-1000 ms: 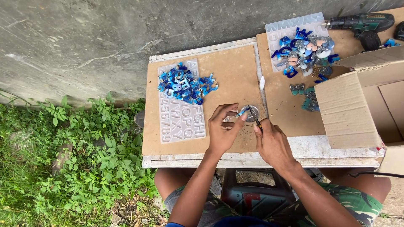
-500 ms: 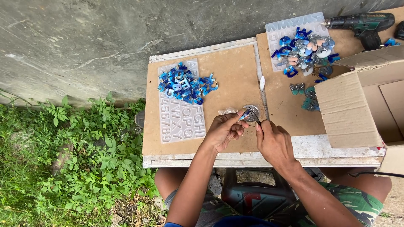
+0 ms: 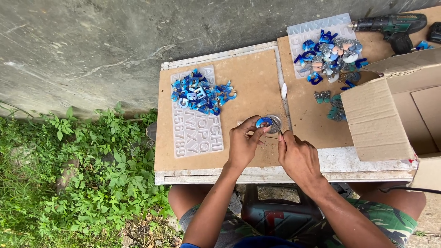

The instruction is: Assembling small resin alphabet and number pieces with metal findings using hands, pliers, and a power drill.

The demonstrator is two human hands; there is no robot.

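My left hand (image 3: pixel 244 143) pinches a small blue piece (image 3: pixel 264 121) between thumb and fingers, just above the brown board (image 3: pixel 257 82). Under it sits a small round metal tin (image 3: pixel 275 125). My right hand (image 3: pixel 297 157) is closed around a thin dark tool (image 3: pixel 277 124) whose tip reaches toward the blue piece. A clear letter mould sheet (image 3: pixel 198 136) lies to the left, with a heap of blue letter pieces (image 3: pixel 200 93) on its upper part.
A second mould sheet (image 3: pixel 318 28) at the back right carries several blue, white and glittery pieces (image 3: pixel 331 54). A green cordless drill (image 3: pixel 395 26) lies behind it. An open cardboard box (image 3: pixel 395 108) stands at the right. Green plants (image 3: pixel 87 174) grow at the left, below a concrete wall.
My left hand has turned and lifted the blue piece slightly over the tin. My right hand has brought the thin tool's tip closer to the piece.
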